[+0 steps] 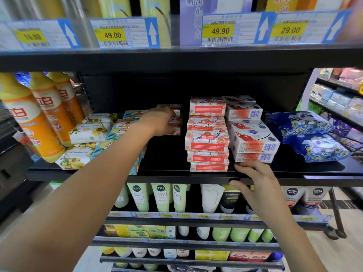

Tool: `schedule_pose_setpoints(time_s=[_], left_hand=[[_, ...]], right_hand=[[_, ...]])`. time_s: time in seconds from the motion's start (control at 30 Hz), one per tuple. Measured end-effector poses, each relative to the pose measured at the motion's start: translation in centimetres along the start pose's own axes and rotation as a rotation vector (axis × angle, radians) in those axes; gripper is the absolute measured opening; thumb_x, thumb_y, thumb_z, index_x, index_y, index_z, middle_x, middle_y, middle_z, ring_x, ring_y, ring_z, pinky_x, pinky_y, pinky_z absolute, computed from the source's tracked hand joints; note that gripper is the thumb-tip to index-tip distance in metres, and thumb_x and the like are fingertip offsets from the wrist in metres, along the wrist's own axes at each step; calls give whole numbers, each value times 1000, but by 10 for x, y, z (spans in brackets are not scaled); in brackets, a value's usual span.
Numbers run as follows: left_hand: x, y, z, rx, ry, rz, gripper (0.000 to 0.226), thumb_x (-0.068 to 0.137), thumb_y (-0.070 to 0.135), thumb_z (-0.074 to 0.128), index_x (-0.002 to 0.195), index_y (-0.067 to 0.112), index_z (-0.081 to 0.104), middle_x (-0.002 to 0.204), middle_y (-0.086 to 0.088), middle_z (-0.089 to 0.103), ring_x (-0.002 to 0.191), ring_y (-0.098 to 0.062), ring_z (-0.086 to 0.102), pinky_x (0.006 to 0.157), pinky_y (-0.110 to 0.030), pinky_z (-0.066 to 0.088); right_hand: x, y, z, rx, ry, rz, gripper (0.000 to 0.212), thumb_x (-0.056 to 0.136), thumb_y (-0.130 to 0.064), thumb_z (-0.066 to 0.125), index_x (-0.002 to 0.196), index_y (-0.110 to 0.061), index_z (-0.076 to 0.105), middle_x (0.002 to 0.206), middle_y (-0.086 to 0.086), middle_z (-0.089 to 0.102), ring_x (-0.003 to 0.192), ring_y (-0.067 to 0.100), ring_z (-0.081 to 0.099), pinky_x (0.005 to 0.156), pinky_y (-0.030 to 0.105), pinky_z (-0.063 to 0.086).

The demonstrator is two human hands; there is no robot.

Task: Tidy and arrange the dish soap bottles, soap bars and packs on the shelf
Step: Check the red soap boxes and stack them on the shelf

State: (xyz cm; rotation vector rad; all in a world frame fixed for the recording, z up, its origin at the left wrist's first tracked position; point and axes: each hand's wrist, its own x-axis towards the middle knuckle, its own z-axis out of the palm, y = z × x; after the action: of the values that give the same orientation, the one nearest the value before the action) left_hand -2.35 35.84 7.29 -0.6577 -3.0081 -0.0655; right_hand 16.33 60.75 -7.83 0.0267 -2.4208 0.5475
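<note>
Nearest to me, the right hand (257, 185) lies open on the front lip of the black shelf (169, 176), just below and to the right of the middle stack (207, 142) of red-and-white soap boxes. Its fingers are spread and relaxed. The fingertips reach towards the bottom of the white boxes (253, 143), but I cannot tell whether they touch. It holds nothing.

The middle stack stands at the front of the shelf, several boxes high and a little uneven, with more of the same piled behind it. The white boxes, showing blue barcodes, sit right against its right side, stacked and slightly askew. Further right of the stack lie two dark blue packs (314, 138), one on top of the other.

Left of the stack there is a bare gap of shelf, then teal-and-yellow boxes (121, 126) that the left forearm crosses. Beyond those are lemon-print soap bars (88, 132), lying loosely at angles. Furthest left, three orange-and-yellow dish soap bottles (39, 118) lean in a row.

Deeper in, behind the gap and left of the stack, the left hand (161, 122) reaches to the back of the shelf. Its fingers are curled around a red-printed box (175, 122), gripping it.

Above the stack runs a row of yellow price tags (112, 34). Below it, on the next shelf, stand green and white tubes (161, 197).
</note>
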Motion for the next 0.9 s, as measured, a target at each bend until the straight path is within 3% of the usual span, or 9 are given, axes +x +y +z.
schedule_pose_setpoints(time_s=[0.27, 0.47, 0.6, 0.73, 0.8, 0.9], left_hand=[[23, -14, 24, 34, -38, -52, 68, 94, 46, 68, 153, 26, 42, 156, -11, 42, 143, -31, 40, 111, -37, 38], [18, -9, 26, 12, -44, -30, 60, 95, 29, 70, 150, 22, 48, 153, -8, 45, 142, -28, 41, 112, -34, 37], [4, -6, 23, 2, -42, -4, 56, 93, 28, 72, 145, 16, 53, 144, -9, 55, 131, -29, 53, 104, -36, 46], [-12, -3, 18, -51, -25, 3, 54, 90, 23, 78, 140, 17, 61, 142, -6, 59, 132, -26, 54, 106, -34, 45], [-16, -5, 16, -68, -33, -1, 61, 86, 27, 82, 141, 15, 58, 143, -6, 59, 132, -25, 53, 106, -33, 44], [-23, -10, 20, -59, -79, -34, 90, 78, 44, 86, 152, 14, 45, 149, -9, 51, 137, -29, 48, 108, -37, 43]], right_hand=[[-2, 1, 3, 30, 0, 15, 47, 75, -19, 90, 118, -6, 75, 114, 5, 67, 114, 20, 52, 97, 37, 46], [-2, 0, 2, 50, -1, 30, 46, 75, -17, 89, 117, -7, 75, 113, 3, 67, 113, 24, 56, 97, 36, 45], [-2, 1, 2, 56, -8, 33, 46, 76, -19, 88, 118, -8, 75, 113, 2, 66, 113, 22, 55, 97, 35, 43], [-1, 1, 1, 59, -15, 36, 45, 77, -22, 87, 119, -9, 75, 115, 2, 66, 114, 22, 54, 98, 34, 42], [-1, 1, 1, 58, -15, 38, 45, 78, -22, 86, 119, -9, 75, 116, 2, 66, 115, 20, 53, 99, 34, 41], [-1, 0, 0, 64, -19, 45, 45, 78, -21, 86, 119, -9, 74, 116, 1, 65, 115, 18, 52, 99, 33, 40]])
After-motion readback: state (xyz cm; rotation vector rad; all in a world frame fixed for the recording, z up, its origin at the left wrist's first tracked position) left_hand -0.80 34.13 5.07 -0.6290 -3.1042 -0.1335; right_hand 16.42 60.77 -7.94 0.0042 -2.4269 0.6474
